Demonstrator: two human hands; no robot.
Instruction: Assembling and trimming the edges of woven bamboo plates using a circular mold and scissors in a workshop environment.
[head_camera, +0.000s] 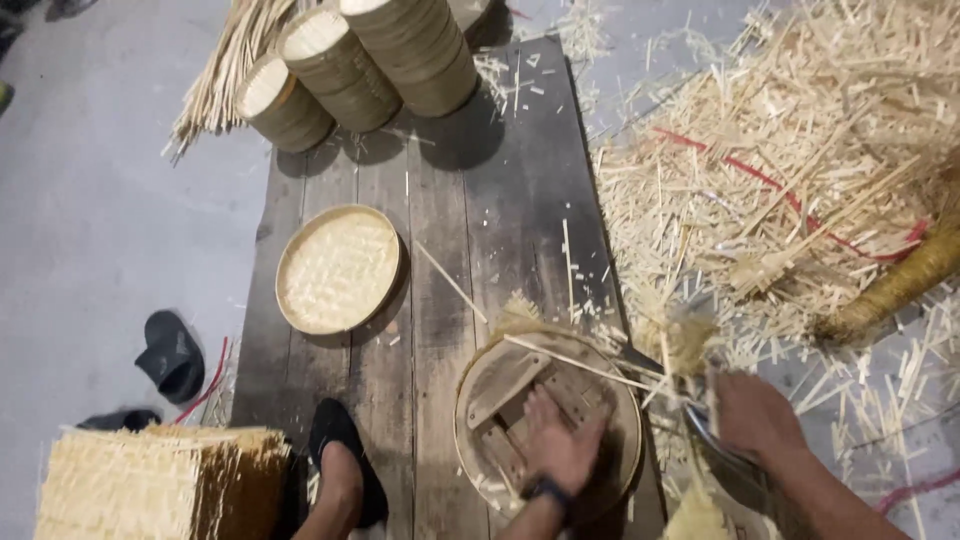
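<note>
Bamboo offcuts (800, 170) heaped far right; finished round trays (360, 60) stacked far on the plank table (450, 200), one woven tray (338, 268) done at centre. Near: left hand (560, 445) flat, fingers spread, pressing the round frame (548, 420); right hand (755, 415) clamped on a blade (735, 470), trimming its edge, unfinished.

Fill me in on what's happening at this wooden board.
A person sits at a dark plank board. Their left hand presses flat on wooden blocks inside a round bamboo frame. Their right hand grips a metal blade at the frame's right edge, where frayed strip ends stick out. A finished woven tray lies beside it, stacked trays behind, bamboo offcuts piled to the right.
</note>
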